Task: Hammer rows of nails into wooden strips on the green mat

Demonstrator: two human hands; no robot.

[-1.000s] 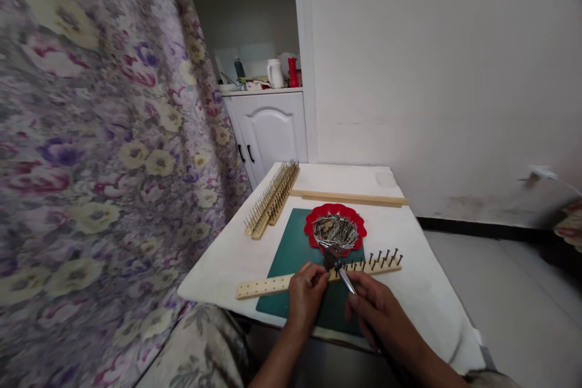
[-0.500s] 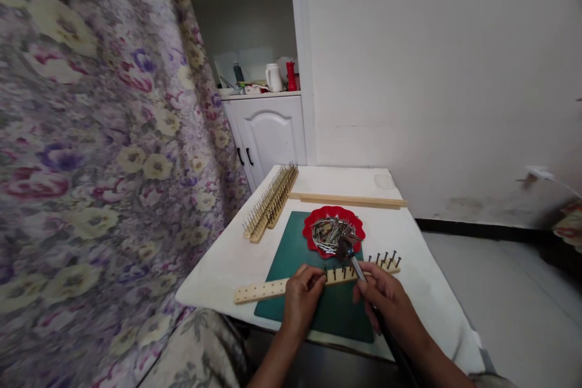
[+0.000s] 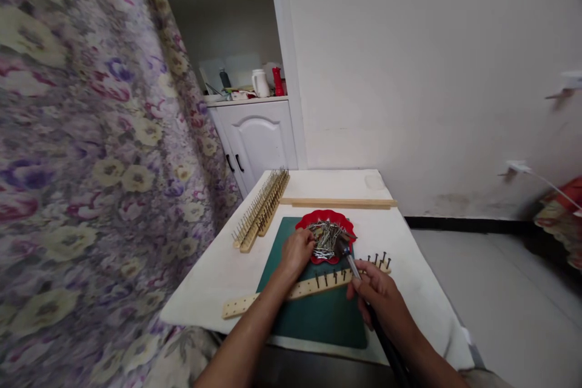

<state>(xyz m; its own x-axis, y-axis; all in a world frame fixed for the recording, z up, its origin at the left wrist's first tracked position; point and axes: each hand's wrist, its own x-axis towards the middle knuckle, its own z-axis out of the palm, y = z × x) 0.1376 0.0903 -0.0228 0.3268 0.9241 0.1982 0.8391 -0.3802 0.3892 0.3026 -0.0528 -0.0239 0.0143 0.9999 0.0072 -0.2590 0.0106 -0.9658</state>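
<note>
My left hand (image 3: 297,250) reaches to the left side of a red scalloped dish (image 3: 324,214) full of loose nails (image 3: 325,240). Its fingers are curled together at the nails; what lies between the fingertips is hidden. In my right hand (image 3: 378,291) is a hammer (image 3: 353,264) with a metal shaft and black handle, its dark head over the dish's right side. Below the dish a pale wooden strip (image 3: 300,291) lies aslant on a green mat (image 3: 318,324). Dark nails stand upright along its right part; its left part shows small holes.
Wooden strips (image 3: 246,247) bristling with upright nails lie at the table's left edge. Plain wooden strips (image 3: 339,202) lie across the back of the white-covered table (image 3: 200,294). A floral curtain (image 3: 104,194) hangs at left, and a white cabinet (image 3: 261,139) stands behind.
My left hand has moved from the wooden strip up to the red dish. My right hand keeps the hammer in nearly the same place. The view has shifted slightly right.
</note>
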